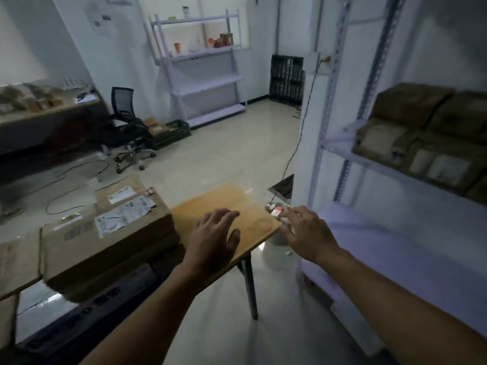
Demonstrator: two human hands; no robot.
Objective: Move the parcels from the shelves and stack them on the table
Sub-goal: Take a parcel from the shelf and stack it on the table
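Both hands empty, fingers spread: left hand (214, 233) over the light wooden table (232, 204), right hand (307, 229) just past its edge. Brown cardboard parcels (421, 138) on white metal shelf (340, 146) lay approx. 2 o'clock; right hand nearer. Long axes prob. along shelf; blurred.

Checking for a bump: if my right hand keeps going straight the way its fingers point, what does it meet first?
Probably the small red-and-white item just past the right hand, off the table corner; depth is unclear, it may lie lower.
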